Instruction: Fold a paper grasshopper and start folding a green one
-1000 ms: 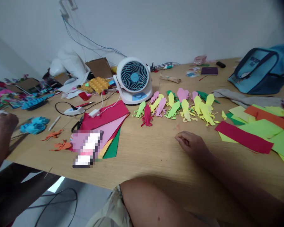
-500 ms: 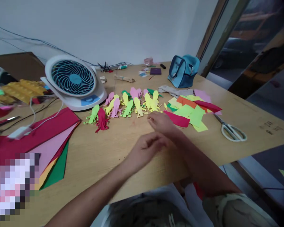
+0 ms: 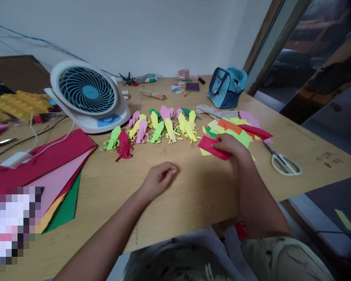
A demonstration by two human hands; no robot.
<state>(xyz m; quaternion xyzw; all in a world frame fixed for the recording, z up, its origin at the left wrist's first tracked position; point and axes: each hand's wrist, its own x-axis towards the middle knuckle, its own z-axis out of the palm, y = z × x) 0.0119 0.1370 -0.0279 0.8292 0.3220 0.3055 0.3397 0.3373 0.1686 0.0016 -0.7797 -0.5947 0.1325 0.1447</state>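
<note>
My right hand [image 3: 229, 143] is at the loose pile of coloured paper, fingers closed on the edge of a red paper piece [image 3: 219, 152], which is slightly lifted at its left end. Beneath and beside it lie green, yellow and orange sheets such as a light green piece [image 3: 244, 137]. My left hand [image 3: 158, 177] rests loosely curled on the bare tabletop, and nothing shows in its fingers. Beyond it stand several folded paper figures with curled strips, among them a red figure [image 3: 124, 145] and a yellow figure [image 3: 171, 130].
White-handled scissors [image 3: 286, 164] lie right of the paper pile. A white fan [image 3: 89, 95] stands at the back left, with large coloured sheets [image 3: 55, 156] and a power adapter [image 3: 14, 158] before it. A blue bag [image 3: 228, 88] and a grey cloth [image 3: 213, 112] are behind the pile.
My right hand has moved right from beside the figures onto the paper pile and taken hold of the red paper piece. My left hand has drawn back to the left, and my arms no longer overlap.
</note>
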